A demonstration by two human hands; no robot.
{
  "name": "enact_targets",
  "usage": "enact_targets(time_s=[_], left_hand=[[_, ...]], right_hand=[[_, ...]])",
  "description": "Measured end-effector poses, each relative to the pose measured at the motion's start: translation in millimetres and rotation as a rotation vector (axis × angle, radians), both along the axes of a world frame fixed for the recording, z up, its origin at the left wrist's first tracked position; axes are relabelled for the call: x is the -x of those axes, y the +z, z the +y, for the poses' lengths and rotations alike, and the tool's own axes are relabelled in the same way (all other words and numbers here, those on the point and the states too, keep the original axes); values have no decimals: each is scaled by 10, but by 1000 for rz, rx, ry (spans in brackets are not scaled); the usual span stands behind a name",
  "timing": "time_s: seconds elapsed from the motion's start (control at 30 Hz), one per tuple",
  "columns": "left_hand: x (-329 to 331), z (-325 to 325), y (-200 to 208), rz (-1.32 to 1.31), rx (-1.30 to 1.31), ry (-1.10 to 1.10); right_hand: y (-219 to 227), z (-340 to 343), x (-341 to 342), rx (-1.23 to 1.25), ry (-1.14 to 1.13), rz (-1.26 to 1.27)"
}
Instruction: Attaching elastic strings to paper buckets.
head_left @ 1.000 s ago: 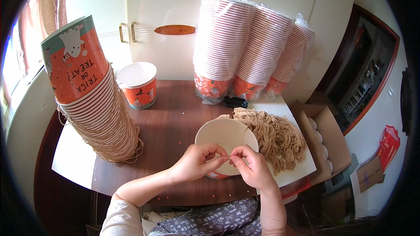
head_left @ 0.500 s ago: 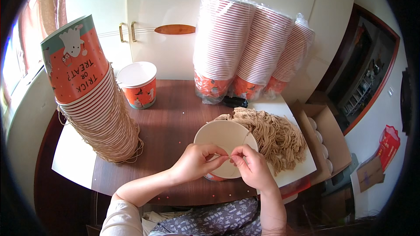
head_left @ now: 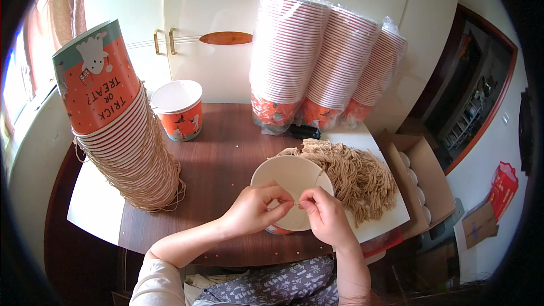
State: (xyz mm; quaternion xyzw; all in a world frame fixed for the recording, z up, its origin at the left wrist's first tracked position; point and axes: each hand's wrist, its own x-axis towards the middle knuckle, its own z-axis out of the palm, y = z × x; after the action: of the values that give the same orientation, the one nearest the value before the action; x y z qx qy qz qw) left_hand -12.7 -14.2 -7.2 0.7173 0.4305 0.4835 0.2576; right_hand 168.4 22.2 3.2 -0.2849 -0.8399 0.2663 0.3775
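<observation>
Just in front of me on the table stands a paper bucket (head_left: 286, 171), its cream inside facing up and a bit of orange outer wall showing below. My left hand (head_left: 256, 209) and my right hand (head_left: 325, 216) are over its opening, fingertips close together. Both pinch a thin tan string (head_left: 318, 177), which runs up to the bucket's far right rim. The fingers hide most of the part between them. Right beside the bucket lies a loose heap of tan strings (head_left: 362, 184).
At left leans a tall stack of upturned orange buckets (head_left: 127, 147) with strings hanging along it. A single bucket (head_left: 182, 119) stands behind. Plastic-wrapped bucket stacks (head_left: 289, 51) rise at the back, near a small black object (head_left: 305, 132). A cardboard box (head_left: 433, 184) is at right.
My fingertips shift very slightly over the bucket, still pinching the string. Everything else stays in place.
</observation>
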Motion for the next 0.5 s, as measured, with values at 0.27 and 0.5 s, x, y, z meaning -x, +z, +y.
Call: enact_targets(time_s=[0.27,0.5], left_hand=[[-21,-10,-84,-216,231,-108],[-12,-18,-99,-81,188,-33]], right_hand=[[-11,-13,10,-12,-5,-4],[10,-41,29,-42,-28,-10]])
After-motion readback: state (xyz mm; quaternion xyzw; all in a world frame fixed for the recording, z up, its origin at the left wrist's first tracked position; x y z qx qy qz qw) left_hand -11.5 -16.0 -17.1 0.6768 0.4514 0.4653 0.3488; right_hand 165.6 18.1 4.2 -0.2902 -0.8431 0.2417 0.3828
